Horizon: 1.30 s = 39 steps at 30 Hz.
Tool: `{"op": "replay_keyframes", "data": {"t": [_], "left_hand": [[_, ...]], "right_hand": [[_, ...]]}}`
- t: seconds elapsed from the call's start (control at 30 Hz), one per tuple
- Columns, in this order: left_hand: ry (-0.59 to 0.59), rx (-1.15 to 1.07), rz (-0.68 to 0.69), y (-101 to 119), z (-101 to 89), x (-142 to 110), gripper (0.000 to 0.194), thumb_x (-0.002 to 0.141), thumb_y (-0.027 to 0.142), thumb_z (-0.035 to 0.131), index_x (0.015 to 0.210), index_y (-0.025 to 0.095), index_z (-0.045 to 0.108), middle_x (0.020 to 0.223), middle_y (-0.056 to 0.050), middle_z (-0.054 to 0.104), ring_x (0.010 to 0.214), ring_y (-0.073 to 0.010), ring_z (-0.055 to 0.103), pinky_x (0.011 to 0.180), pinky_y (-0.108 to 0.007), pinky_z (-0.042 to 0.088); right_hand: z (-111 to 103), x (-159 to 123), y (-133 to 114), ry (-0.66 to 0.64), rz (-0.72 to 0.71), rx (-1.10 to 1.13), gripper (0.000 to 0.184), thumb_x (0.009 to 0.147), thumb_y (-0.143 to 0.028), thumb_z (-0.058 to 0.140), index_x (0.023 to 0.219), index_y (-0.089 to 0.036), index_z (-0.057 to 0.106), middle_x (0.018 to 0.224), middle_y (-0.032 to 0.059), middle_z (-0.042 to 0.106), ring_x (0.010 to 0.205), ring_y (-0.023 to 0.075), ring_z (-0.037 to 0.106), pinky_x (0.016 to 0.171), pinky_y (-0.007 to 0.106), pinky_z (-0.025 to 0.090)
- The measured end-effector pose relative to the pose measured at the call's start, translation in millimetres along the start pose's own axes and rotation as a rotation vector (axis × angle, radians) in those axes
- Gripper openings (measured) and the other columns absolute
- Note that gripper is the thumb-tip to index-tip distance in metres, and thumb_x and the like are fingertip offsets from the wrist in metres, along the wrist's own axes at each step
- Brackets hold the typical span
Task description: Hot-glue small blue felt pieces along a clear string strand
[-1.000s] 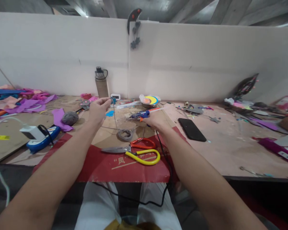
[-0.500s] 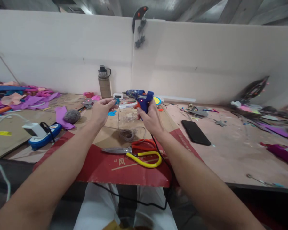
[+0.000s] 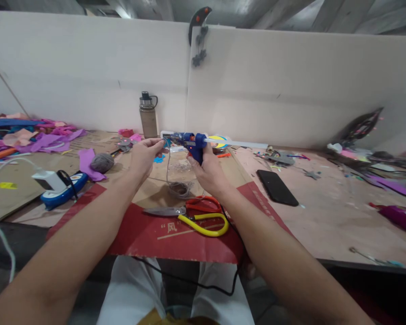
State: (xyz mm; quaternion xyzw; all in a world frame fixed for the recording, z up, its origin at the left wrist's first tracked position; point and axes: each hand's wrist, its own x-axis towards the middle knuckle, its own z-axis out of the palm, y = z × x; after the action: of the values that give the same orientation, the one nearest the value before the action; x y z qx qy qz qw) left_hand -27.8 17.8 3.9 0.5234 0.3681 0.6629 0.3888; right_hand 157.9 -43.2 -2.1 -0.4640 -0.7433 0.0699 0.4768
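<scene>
My right hand [image 3: 211, 170] is wrapped round the handle of a blue hot glue gun [image 3: 196, 145], with a long whitish glue stick [image 3: 240, 143] coming out of its back. The gun's nozzle points left, close to the fingertips of my left hand [image 3: 145, 157]. Those fingers pinch a small blue piece [image 3: 167, 143], partly hidden by the nozzle, and a grey yarn [image 3: 168, 169] hangs down from it. Below lies a loose coil of the yarn [image 3: 178, 189]. Scissors [image 3: 199, 217] with one red and one yellow handle rest on the red card [image 3: 142, 239] in front of me.
A black phone [image 3: 277, 187] lies to the right. On the left are a ball of grey yarn [image 3: 102, 163], a blue power strip [image 3: 64, 192] and coloured scraps [image 3: 43, 137]. A bottle [image 3: 148, 116] stands at the back. The gun's black cord [image 3: 235, 271] loops over my lap.
My right hand has lifted the glue gun from the table and brought it left, its nozzle now at the blue piece. My left hand keeps its pinch nearly in place.
</scene>
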Motion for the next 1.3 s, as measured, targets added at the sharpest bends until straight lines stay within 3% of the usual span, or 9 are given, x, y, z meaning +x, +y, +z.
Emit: {"op": "replay_keyframes", "data": {"t": [0.43, 1.3], "left_hand": [[-0.027, 0.031, 0.025, -1.8, 0.1, -0.7, 0.011, 0.070, 0.022, 0.072, 0.072, 0.012, 0.069, 0.060, -0.005, 0.066, 0.050, -0.0089, 0.057, 0.046, -0.020, 0.036], [-0.022, 0.038, 0.035, -1.2, -0.2, -1.0, 0.011, 0.070, 0.022, 0.071, 0.074, 0.013, 0.069, 0.059, -0.004, 0.066, 0.049, -0.0088, 0.055, 0.046, -0.020, 0.035]], "right_hand": [[-1.1, -1.4, -4.1, -0.042, 0.056, -0.031, 0.048, 0.089, -0.032, 0.044, 0.133, -0.015, 0.038, 0.107, 0.0148, 0.064, 0.102, 0.0280, 0.060, 0.091, 0.042, 0.046], [1.0, -2.8, -4.3, -0.050, 0.051, -0.044, 0.046, 0.088, -0.030, 0.043, 0.132, -0.015, 0.040, 0.118, 0.0170, 0.061, 0.105, 0.0276, 0.060, 0.090, 0.039, 0.047]]}}
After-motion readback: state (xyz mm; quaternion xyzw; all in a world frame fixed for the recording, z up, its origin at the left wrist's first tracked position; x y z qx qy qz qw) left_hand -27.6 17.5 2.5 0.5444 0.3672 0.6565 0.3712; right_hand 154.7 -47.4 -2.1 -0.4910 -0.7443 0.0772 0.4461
